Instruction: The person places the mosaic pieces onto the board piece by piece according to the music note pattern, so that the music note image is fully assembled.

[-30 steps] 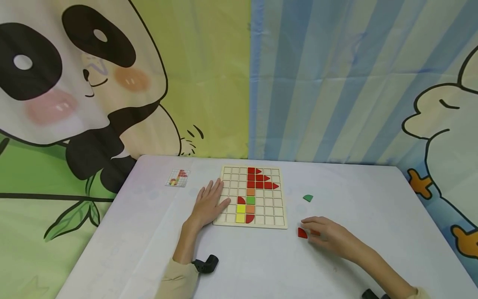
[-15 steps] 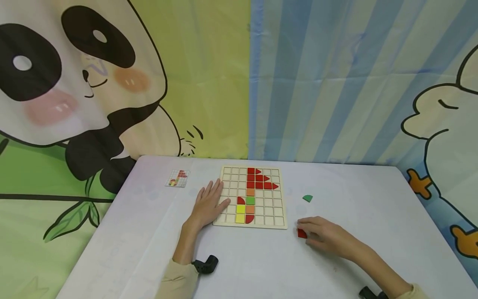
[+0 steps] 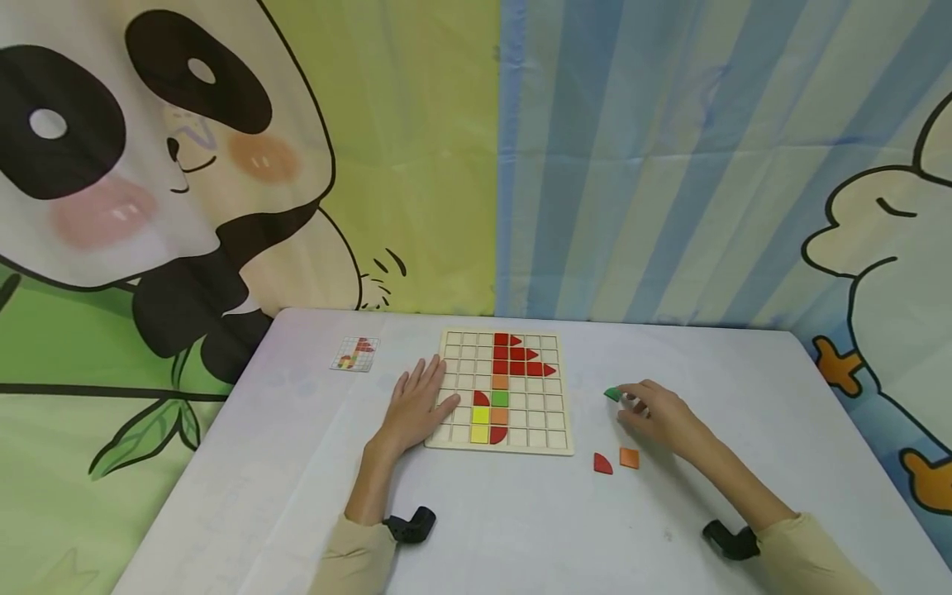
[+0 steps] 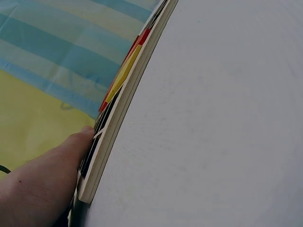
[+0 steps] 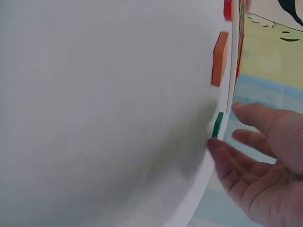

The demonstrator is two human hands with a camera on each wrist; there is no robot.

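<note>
My left hand [image 3: 413, 406] lies with straight fingers along the left edge of a wooden grid board [image 3: 454, 446], its thumb over the rim. Red, yellow, orange and green tiles fill some of the board's squares. In the left wrist view the thumb [image 4: 71, 151] presses at the board's side. To the board's right, my right hand [image 3: 662, 416] reaches a green quarter-round tile [image 3: 612, 394], a fingertip right at its edge. In the right wrist view that green tile [image 5: 218, 124] stands between a fingertip and the thumb, the thumb apart from it.
A red quarter-round tile [image 3: 602, 464] and an orange square tile [image 3: 629, 458] lie on the white table [image 3: 513, 521], nearer than the right hand. A small pattern card [image 3: 354, 354] lies left of the board. Printed curtains [image 3: 416, 165] hang behind the table.
My right hand has moved away from the red quarter-round tile, up the table to the green one, uncovering the orange square tile. The left hand and board have stayed put.
</note>
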